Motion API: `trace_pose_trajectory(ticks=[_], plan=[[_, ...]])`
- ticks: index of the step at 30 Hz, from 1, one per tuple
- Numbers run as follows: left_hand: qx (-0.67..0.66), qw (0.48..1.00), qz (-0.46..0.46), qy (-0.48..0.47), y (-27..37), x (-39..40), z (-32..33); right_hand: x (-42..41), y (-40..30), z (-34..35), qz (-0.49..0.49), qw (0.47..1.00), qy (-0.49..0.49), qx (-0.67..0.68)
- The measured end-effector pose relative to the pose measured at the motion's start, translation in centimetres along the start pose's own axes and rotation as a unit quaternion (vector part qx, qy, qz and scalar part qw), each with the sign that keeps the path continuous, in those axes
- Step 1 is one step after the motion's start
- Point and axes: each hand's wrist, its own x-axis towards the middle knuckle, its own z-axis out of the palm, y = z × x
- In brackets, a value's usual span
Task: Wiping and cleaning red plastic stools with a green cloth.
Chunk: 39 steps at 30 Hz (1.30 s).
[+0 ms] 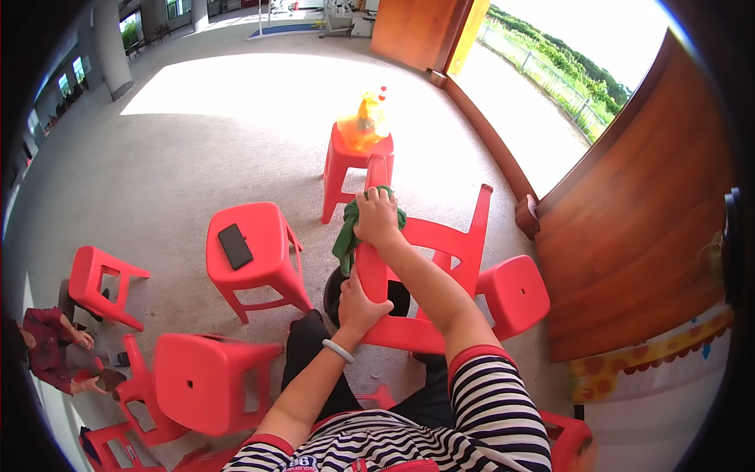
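Observation:
A red plastic stool [435, 231] lies tipped over in front of me, its legs pointing away and to the side. My left hand [357, 304] grips the near part of one leg, the thumb across its face. Farther along the same leg, my right hand [377, 217] presses a crumpled green cloth [347, 239] against the plastic. Beneath the stool, a round black basin [334, 298] shows in part; its contents are hidden.
A red stool [272, 215] at left bears a black phone [235, 246]. Another stool [339, 171] ahead carries an orange plastic bag [361, 127]. More stools [191, 383] stand at lower left near a seated person [50, 348]. A wooden door [637, 236] and a small stool [513, 295] are at right.

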Motion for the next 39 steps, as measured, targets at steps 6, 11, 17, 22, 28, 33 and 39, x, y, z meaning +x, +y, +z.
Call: trace_pose_trajectory(ticks=[6, 11, 17, 22, 28, 33, 39], plan=[[0.005, 1.0, 0.025, 0.013, -0.7, 0.1, 1.0, 6.1, 3.5, 0.4, 0.083, 0.994, 0.015, 0.073], [-0.007, 1.0, 0.0, 0.009, -1.1, 0.1, 0.5, 2.7, 2.3, 1.1, 0.087, 0.987, -0.03, 0.134], [0.001, 1.0, -0.007, -0.002, -0.3, -0.2, -0.5, -0.4, 1.1, 0.9, 0.025, 0.997, 0.034, 0.059], [-0.008, 1.0, 0.002, -0.003, 0.2, -0.3, -0.6, 3.5, 2.5, 1.2, 0.01, 0.997, 0.027, 0.074], [0.003, 1.0, 0.011, -0.006, 0.7, -0.2, -0.2, 5.1, 3.7, 1.6, 0.024, 0.997, 0.02, 0.066], [0.015, 1.0, -0.002, 0.003, -0.1, 0.0, -0.5, 1.0, 2.0, 0.8, -0.067, 0.996, 0.026, 0.058], [0.015, 1.0, 0.014, 0.002, 0.4, -0.3, -0.4, 6.4, 3.3, 2.0, -0.041, 0.997, 0.038, 0.045]])
